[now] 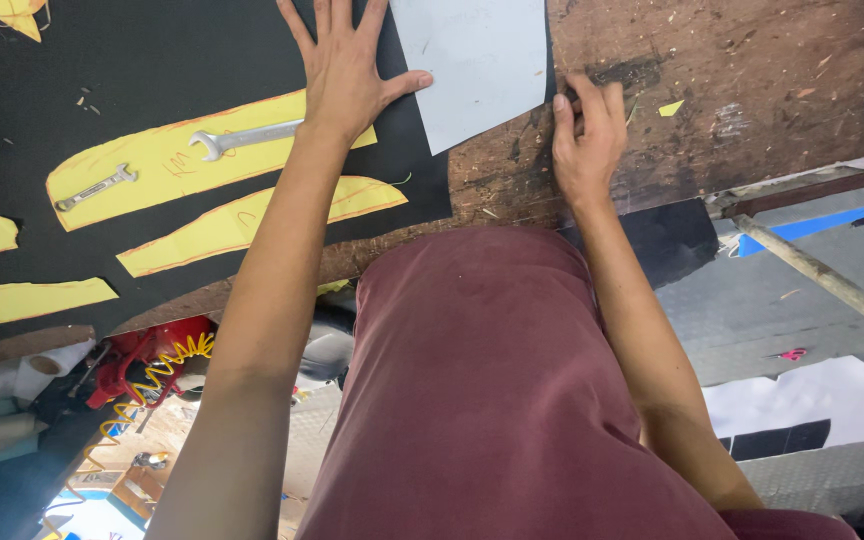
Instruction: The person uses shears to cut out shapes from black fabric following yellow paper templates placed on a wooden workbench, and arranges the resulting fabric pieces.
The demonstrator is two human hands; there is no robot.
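Left hand [344, 70], fingers spread, pins the black sheet [152, 60]; right hand [584, 135], fingers curled together, works its edge; yellow patterns [167, 165] remain uncut.

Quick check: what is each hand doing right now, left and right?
Left hand: open, palm flat on the black sheet, thumb touching the grey piece.
Right hand: fingers curled at the black sheet's edge; whether it grips anything cannot be told.

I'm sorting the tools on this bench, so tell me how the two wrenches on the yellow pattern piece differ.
The larger wrench is longer and thicker than the small wrench. The larger wrench lies almost level, its far end hidden under the left hand; the small wrench tilts and shows whole. Both are silvery metal and rest on the same yellow pattern piece.
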